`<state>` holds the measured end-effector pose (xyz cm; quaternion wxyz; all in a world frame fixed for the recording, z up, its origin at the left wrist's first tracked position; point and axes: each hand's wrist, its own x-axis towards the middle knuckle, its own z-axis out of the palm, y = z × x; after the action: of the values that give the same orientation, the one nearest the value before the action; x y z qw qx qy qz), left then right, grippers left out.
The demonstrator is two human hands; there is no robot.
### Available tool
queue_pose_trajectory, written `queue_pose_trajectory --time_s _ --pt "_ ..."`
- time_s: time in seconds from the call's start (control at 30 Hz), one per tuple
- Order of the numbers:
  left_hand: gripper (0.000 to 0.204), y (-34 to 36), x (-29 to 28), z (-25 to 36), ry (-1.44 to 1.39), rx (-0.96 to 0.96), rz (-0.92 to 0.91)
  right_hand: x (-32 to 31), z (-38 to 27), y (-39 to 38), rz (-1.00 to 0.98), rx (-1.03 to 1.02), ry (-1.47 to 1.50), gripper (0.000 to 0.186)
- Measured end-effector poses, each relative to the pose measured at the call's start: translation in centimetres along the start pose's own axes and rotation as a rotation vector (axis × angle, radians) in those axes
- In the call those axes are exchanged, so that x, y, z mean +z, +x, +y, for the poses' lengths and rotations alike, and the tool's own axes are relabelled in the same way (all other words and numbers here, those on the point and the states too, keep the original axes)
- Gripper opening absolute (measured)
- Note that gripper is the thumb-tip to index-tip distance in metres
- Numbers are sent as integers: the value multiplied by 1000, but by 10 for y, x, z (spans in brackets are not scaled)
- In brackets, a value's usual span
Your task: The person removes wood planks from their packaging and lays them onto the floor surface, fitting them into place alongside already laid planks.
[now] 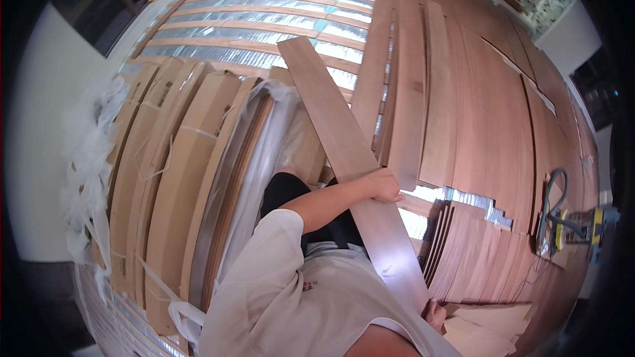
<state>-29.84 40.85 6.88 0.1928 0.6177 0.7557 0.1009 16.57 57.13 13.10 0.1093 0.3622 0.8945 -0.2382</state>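
Observation:
A long wooden floorboard (pixel 344 149) slants across in front of my body, from the upper left down to the lower right. My left hand (pixel 385 185) reaches over its face, fingers wrapped round the right-hand edge near the middle. Lower down, my right hand (pixel 434 315) grips the same edge close to my side, its palm partly hidden behind the board. Light glints off the board's lower part. Just beyond my left hand, loose floorboards (pixel 405 99) lie on the laid floor.
Cardboard cartons (pixel 192 152) stand in a row at left, beside an opened plastic-wrapped pack of boards (pixel 241 139). Wooden battens (pixel 264 21) over silvery foil run at the back. Laid flooring (pixel 489 119) covers the right, where a yellow-and-grey machine with a hose (pixel 575 228) stands. Stacked boards (pixel 466 251) lie nearer.

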Motion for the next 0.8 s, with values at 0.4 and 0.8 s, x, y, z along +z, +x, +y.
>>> queue_pose_trajectory --time_s 0.4,0.8 --pt "49 117 -12 -37 23 54 -118 -8 -90 -5 15 406 128 63" --pt "31 61 3 -63 -149 14 630 -5 -132 38 -34 415 661 54"
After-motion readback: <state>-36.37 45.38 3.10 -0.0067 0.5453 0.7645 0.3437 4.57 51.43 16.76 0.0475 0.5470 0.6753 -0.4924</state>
